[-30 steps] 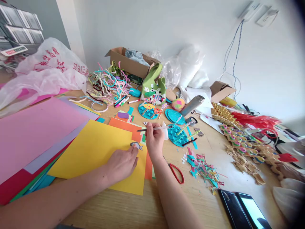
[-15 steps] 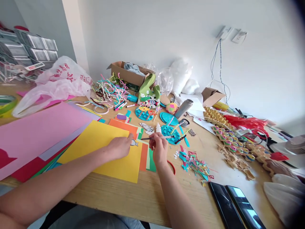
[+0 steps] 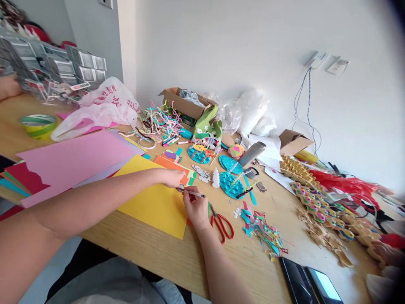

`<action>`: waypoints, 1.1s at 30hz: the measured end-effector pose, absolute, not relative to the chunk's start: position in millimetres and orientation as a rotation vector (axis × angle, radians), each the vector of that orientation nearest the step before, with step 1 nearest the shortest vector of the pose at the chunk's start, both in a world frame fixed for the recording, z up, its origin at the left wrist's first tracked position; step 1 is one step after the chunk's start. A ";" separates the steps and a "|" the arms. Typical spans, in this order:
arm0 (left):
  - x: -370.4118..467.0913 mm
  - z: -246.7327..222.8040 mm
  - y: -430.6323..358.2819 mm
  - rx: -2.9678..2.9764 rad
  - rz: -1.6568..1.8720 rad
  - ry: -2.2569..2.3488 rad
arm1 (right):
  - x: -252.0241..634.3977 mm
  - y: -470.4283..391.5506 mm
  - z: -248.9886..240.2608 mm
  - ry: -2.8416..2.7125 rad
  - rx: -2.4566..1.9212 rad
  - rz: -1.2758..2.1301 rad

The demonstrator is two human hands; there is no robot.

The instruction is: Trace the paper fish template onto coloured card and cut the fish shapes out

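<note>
My right hand point(image 3: 195, 207) is closed round a thin pen point(image 3: 198, 194), its tip over the small fish cutout point(image 3: 180, 188). Beside it, my left hand point(image 3: 173, 177) lies low on the paper, fingers together at the cutout's upper edge; whether it grips the cutout is hidden. Under both lies a yellow sheet point(image 3: 152, 211), with orange and green sheets partly beneath. More fish cutouts point(image 3: 201, 173) rest beyond the hands, next to a small white bottle point(image 3: 215, 178). Red-handled scissors point(image 3: 222, 226) lie to the right of my right wrist.
Pink paper point(image 3: 79, 158) covers the left. Pipe cleaners point(image 3: 161, 120), a cardboard box point(image 3: 186, 103) and a steel flask point(image 3: 253, 153) stand behind. Paper scraps point(image 3: 262, 230) and two phones point(image 3: 299, 280) lie right. Another person's hand point(image 3: 9, 86) shows at the far left.
The view has shifted left. My right hand has moved in closer to my left hand, and its pen now points down at the fish cutout. The scissors and white bottle are more exposed.
</note>
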State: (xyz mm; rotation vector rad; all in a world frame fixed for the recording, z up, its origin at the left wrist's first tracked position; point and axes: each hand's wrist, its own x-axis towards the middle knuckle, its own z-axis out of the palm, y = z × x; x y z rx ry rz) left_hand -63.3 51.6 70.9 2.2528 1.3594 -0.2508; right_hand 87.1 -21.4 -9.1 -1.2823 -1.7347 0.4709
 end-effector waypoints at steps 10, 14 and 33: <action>-66.8 62.8 56.1 2.216 -0.227 1.354 | 88.5 -15.7 -21.3 -1.811 -1.260 0.430; -64.4 62.5 57.0 2.206 -0.246 1.363 | 89.4 -15.1 -25.2 -1.827 -1.262 0.425; -60.5 63.1 58.8 2.190 -0.276 1.382 | 89.0 -15.4 -26.7 -1.863 -1.241 0.417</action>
